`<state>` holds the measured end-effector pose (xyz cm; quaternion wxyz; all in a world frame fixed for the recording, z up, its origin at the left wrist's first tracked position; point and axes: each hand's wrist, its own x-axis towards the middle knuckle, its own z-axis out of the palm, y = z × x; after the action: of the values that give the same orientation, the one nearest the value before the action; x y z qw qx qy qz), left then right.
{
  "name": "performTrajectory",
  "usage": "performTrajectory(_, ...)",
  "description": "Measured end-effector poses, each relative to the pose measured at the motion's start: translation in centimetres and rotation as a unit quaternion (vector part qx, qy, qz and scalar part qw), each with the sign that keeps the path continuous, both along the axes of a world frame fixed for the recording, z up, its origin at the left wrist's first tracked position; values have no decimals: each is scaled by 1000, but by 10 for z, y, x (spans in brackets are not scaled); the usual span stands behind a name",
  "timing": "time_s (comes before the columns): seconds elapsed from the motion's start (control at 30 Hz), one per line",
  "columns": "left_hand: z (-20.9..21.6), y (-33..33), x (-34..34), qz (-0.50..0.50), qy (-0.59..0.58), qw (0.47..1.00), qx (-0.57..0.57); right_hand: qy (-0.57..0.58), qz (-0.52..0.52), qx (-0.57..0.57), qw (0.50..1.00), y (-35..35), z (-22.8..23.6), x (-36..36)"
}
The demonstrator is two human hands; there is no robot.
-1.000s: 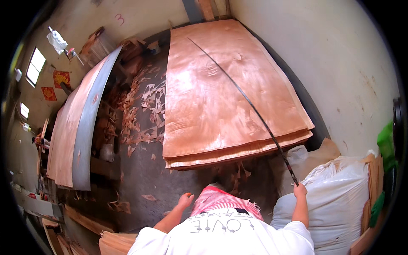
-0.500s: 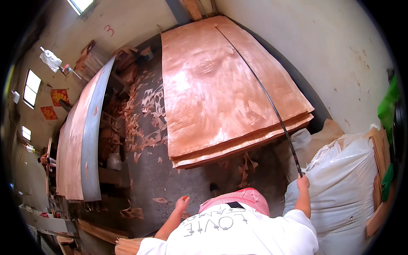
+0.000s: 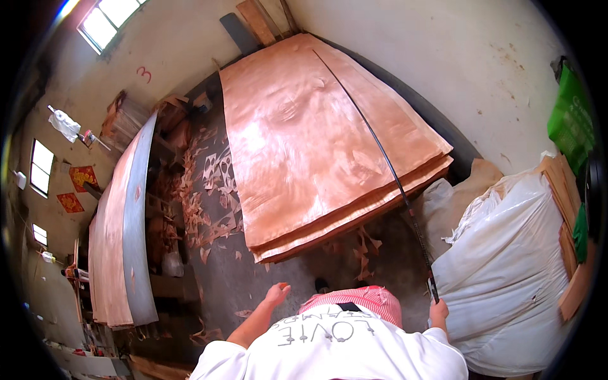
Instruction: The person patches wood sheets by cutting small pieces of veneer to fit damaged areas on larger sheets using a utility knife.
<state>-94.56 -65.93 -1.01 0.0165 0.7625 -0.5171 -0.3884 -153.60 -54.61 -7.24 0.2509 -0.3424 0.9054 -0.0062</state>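
My right hand (image 3: 438,311) is closed around the thick end of a long, thin black rod (image 3: 380,144), low at my right side. The rod tapers away from me and slants to the left across a stack of thin reddish-brown wood veneer sheets (image 3: 297,168). Its far tip lies over the stack's far end; whether it touches the top sheet all along I cannot tell. My left hand (image 3: 277,293) hangs in front of the stack's near edge, fingers loosely curled, with nothing visible in them.
Torn veneer scraps (image 3: 218,174) litter the dark floor left of the stack. Further left, another pile of sheets (image 3: 120,234) stands raised. A large white plastic-wrapped bundle (image 3: 500,278) is close on my right, with thin boards (image 3: 560,202) behind it and a green bag (image 3: 573,111) above.
My right hand has come back toward my body, pulling the rod's thick end nearer and lower. My left hand has shifted slightly. The whole view has turned a little.
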Motion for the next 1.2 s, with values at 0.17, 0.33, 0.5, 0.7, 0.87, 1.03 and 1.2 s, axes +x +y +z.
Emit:
performTrajectory(0.17, 8, -14, -27, -5, 50, 998, -24, -50, 65, -126, 989, -63, 26, 48)
performTrajectory(0.33, -8, 9, -27, -47, 41, 998, 23, -64, 91, -188, 976, -100, 30, 75)
performTrajectory(0.5, -25, 39, 17, -32, 0, 997, 75, -58, 154, -207, 964, -112, 35, 97)
performTrajectory(0.7, -33, 43, 80, 63, 1, 998, 31, -106, 226, -246, 937, -170, 69, 187)
performTrajectory(0.87, -27, 52, 133, 141, 48, 989, 14, -189, 280, -263, 904, -206, 61, 292)
performTrajectory(1.03, -21, 93, 206, 198, 29, 980, -17, -360, 282, -193, 868, -238, 83, 423)
performTrajectory(1.2, -17, 143, 288, 319, 33, 947, -3, -484, 283, -107, 821, -277, 102, 579)
